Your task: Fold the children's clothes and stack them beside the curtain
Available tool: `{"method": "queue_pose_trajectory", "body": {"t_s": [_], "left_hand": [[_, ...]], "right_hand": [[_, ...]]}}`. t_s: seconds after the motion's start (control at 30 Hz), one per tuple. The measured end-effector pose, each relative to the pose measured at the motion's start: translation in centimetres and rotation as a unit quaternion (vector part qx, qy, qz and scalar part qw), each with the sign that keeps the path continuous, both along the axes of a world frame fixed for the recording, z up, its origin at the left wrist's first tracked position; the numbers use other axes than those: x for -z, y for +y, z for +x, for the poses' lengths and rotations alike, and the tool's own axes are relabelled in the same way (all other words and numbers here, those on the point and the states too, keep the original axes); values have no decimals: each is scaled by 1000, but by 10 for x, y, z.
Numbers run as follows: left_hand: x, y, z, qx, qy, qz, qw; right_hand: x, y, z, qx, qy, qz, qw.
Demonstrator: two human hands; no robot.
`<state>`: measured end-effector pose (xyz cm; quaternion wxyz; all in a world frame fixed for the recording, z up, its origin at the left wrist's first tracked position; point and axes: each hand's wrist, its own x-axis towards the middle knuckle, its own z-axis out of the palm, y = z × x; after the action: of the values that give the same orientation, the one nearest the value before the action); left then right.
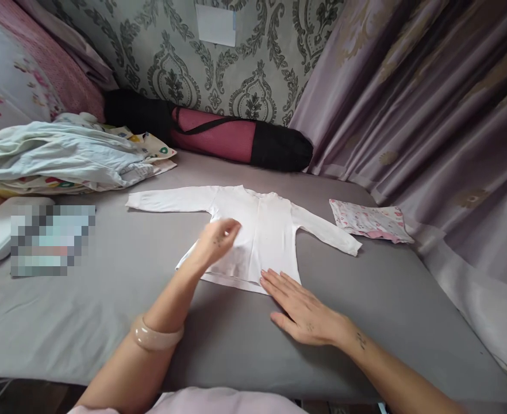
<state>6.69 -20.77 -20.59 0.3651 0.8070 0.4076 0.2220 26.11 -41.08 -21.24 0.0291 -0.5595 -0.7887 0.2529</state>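
A white long-sleeved baby shirt (275, 236) lies spread on the grey sheet, its neck away from me and both sleeves stretched out sideways. My left hand (219, 240) is over the left half of the shirt's body with its fingers curled into a pinch. No cloth visibly rises from those fingertips, and whether they hold anything cannot be made out. Flat on the lower right part of the shirt, at the hem, rests my right hand (299, 307), fingers stretched out. Near the hem, the shirt's front edge runs slightly uneven.
A folded printed garment (372, 221) lies beside the right sleeve. Piled clothes (64, 155) stand at the left, above a white case (10, 227) and a blurred-out flat item (53, 238). A black and red long bag (219, 135) lies along the wall, and a curtain (387, 109) hangs right.
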Motion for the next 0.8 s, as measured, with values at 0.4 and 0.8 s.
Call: {"method": "queue_pose_trajectory", "body": {"t_s": [0.4, 0.8], "left_hand": [[23, 45, -34, -177, 172, -58, 967], [11, 40, -31, -118, 187, -95, 971]], "right_hand": [[-7, 163, -19, 130, 18, 127, 983], [49, 215, -51, 189, -96, 108, 971]]}}
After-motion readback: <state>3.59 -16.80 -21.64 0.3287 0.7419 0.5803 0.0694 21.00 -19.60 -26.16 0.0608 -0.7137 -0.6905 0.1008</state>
